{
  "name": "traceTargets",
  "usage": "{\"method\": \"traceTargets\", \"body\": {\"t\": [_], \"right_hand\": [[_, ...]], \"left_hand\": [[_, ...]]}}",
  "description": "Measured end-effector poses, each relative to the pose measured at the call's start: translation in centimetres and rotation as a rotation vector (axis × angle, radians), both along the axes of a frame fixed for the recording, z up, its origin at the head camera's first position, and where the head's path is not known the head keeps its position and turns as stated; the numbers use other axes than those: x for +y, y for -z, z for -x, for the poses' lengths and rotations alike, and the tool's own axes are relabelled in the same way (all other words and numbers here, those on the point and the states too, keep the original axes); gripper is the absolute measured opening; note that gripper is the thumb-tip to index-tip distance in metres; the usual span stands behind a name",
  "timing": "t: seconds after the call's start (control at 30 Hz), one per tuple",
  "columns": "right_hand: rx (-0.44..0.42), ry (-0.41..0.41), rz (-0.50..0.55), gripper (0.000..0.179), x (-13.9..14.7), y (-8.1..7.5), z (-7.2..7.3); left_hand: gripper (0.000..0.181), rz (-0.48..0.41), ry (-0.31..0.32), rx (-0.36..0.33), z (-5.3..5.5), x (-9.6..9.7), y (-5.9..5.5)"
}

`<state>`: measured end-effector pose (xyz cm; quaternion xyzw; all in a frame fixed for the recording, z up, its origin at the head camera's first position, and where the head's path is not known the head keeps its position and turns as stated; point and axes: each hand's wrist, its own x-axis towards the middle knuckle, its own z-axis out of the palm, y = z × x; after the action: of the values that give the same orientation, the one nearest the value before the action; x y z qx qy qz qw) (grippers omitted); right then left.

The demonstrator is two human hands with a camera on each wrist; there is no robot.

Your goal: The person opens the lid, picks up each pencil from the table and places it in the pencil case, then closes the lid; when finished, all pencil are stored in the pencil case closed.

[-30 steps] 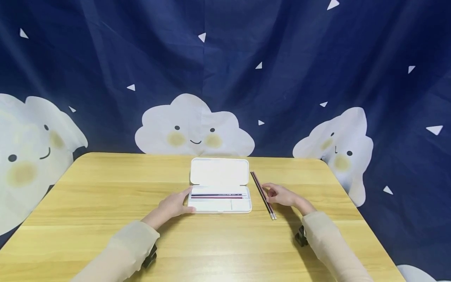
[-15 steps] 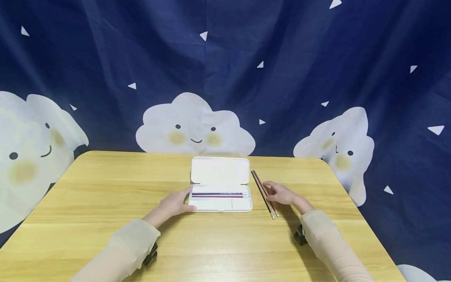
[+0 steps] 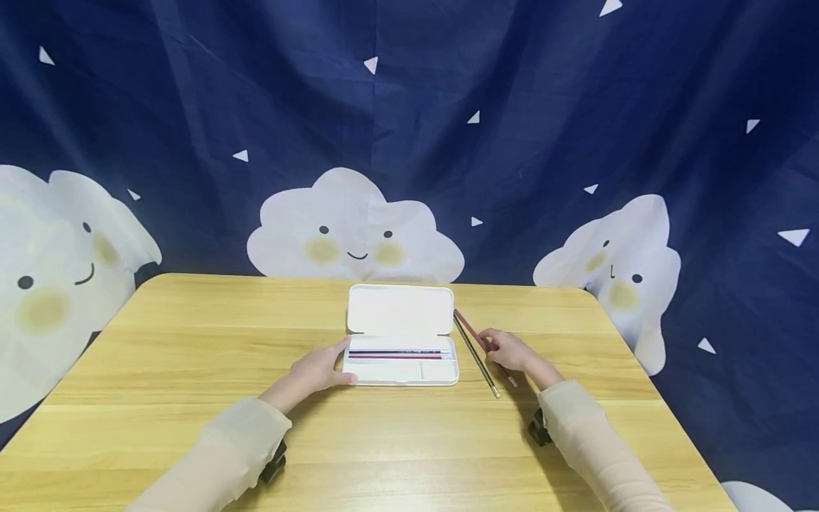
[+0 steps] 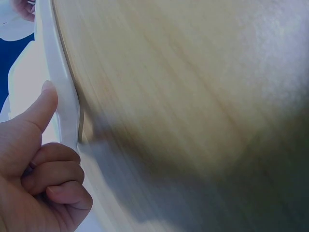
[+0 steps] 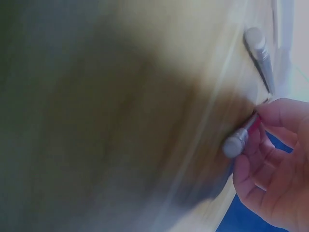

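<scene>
A white pencil case (image 3: 384,372) lies with its lid raised in the head view, a dark pencil (image 3: 384,352) and a red pencil (image 3: 384,357) in its upper compartment. My left hand (image 3: 315,372) grips the case's left end between thumb and forefinger; in the left wrist view the thumb (image 4: 44,104) lies on the white rim. Right of the case, my right hand (image 3: 510,353) pinches a second red pencil (image 3: 467,324), whose eraser end (image 5: 235,145) points toward the right wrist camera. Beside it a black pencil (image 3: 477,358) lies slanted on the table.
The wooden table (image 3: 384,441) reaches back to a dark blue curtain (image 3: 422,128) printed with clouds and triangles. The case's upright lid (image 3: 400,309) stands behind its tray. A black device (image 3: 539,429) is strapped under each wrist.
My right hand has drawn the red pencil's eraser end to the right, away from the black pencil, so the two now spread apart at the near end. The left hand stays on the case.
</scene>
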<state>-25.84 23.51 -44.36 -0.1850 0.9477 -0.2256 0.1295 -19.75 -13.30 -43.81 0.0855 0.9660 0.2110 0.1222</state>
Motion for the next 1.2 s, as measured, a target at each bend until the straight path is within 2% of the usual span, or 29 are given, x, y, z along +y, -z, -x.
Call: {"method": "traceTargets", "body": {"t": [0.17, 0.43, 0.7, 0.87, 1.0, 1.07, 1.2], "right_hand": [[0.021, -0.002, 0.035, 0.043, 0.2, 0.3, 0.1], [0.097, 0.03, 0.243, 0.039, 0.7, 0.1, 0.3], [0.035, 0.082, 0.414, 0.036, 0.8, -0.3, 0.3], [0.035, 0.065, 0.458, 0.032, -0.2, -1.9, -0.7], [0.074, 0.051, 0.459, 0.031, -1.3, -3.5, -1.7], [0.096, 0.045, 0.466, 0.03, -1.6, -3.7, -1.8], [0.125, 0.028, 0.472, 0.029, -1.4, -2.4, -1.0]], "left_hand": [[0.082, 0.003, -0.002, -0.003, 0.0, 0.0, 0.0], [0.082, 0.004, -0.001, -0.003, 0.0, 0.0, -0.1], [0.082, 0.006, 0.002, -0.004, 0.0, 0.0, 0.0], [0.082, 0.009, 0.006, -0.006, 0.0, 0.0, -0.1], [0.082, 0.012, 0.003, -0.003, 0.0, 0.0, 0.0], [0.082, 0.01, 0.004, 0.001, 0.0, 0.0, -0.1], [0.082, 0.004, 0.009, 0.005, 0.0, 0.0, -0.1]]}}
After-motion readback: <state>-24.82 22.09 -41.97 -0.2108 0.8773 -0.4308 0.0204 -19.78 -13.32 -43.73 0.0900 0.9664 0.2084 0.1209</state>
